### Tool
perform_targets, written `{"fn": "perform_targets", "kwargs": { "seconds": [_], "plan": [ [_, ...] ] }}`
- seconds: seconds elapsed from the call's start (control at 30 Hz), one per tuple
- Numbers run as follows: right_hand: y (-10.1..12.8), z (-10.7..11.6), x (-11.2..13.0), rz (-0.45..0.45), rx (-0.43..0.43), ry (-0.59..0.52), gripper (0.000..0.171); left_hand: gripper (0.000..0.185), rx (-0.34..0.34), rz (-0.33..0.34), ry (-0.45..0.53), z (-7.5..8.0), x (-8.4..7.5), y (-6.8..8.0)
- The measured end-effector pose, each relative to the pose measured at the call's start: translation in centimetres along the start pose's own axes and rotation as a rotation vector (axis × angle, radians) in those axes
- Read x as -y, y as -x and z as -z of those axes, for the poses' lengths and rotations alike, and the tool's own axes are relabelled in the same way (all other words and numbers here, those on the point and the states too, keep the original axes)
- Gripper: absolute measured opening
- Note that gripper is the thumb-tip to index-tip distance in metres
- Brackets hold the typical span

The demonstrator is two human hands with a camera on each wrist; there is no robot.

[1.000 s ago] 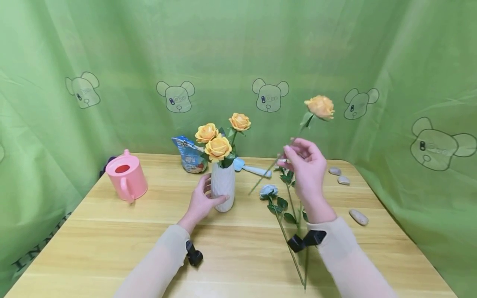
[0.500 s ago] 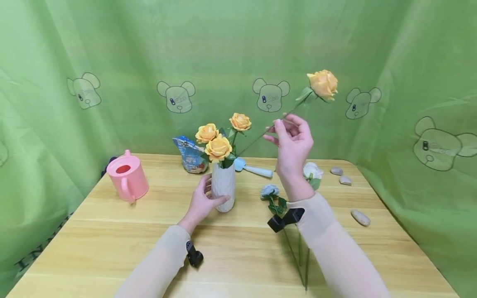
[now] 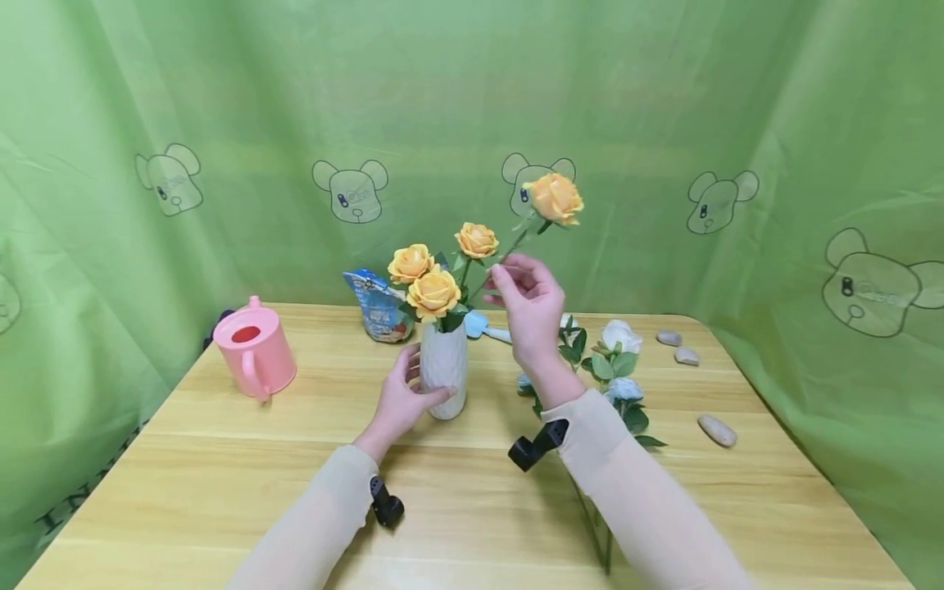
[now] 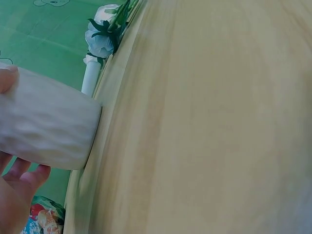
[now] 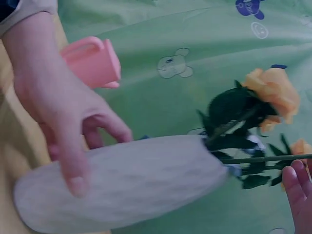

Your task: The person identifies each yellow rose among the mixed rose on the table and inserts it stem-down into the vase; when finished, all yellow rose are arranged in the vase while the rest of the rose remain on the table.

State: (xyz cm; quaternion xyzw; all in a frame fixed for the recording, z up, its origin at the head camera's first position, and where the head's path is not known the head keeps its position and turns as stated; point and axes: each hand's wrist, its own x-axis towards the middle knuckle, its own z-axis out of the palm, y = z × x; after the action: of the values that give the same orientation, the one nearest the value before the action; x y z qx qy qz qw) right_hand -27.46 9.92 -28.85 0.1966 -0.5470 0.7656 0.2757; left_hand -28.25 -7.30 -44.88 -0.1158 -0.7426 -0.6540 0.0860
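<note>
A white textured vase [image 3: 443, 367] stands on the wooden table [image 3: 221, 459] with three orange roses [image 3: 431, 292] in it. My left hand [image 3: 401, 399] grips the vase from its left side; the left wrist view shows the vase [image 4: 46, 126] between thumb and fingers. My right hand [image 3: 527, 299] pinches the thin stem of a fourth orange rose [image 3: 555, 197], held up just right of the vase with its stem slanting down toward the vase mouth. In the right wrist view the vase [image 5: 122, 183] lies across the frame with the left hand [image 5: 63, 122] on it.
A pink watering can [image 3: 254, 359] stands at the left. A blue packet [image 3: 378, 305] and a pale blue scoop [image 3: 487, 328] lie behind the vase. White and pale blue flowers [image 3: 618, 360] lie at the right, near several pebbles [image 3: 716, 429]. Green cloth hangs all around.
My right hand has carried the orange rose up from the right side and then leftward, bringing its stem close to the vase mouth. The left hand has stayed on the vase.
</note>
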Motion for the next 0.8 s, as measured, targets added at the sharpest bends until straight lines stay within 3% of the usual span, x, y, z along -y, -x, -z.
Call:
{"fn": "perform_targets", "kwargs": {
  "seconds": [0.2,0.43,0.8],
  "plan": [
    [1.2,0.3,-1.8,-0.086,0.051,0.103,0.021,0.079,0.012,-0.004,0.014,-0.2,-0.1,0.0],
    [3.0,2.0,-3.6,-0.27,0.116,0.22,0.02,0.077,0.041,-0.017,-0.004,0.0,-3.2,1.1],
    [5.7,5.2,-5.2,-0.412,0.121,0.247,0.025,0.077,0.047,-0.004,0.008,0.2,-3.7,1.2]
  ]
}}
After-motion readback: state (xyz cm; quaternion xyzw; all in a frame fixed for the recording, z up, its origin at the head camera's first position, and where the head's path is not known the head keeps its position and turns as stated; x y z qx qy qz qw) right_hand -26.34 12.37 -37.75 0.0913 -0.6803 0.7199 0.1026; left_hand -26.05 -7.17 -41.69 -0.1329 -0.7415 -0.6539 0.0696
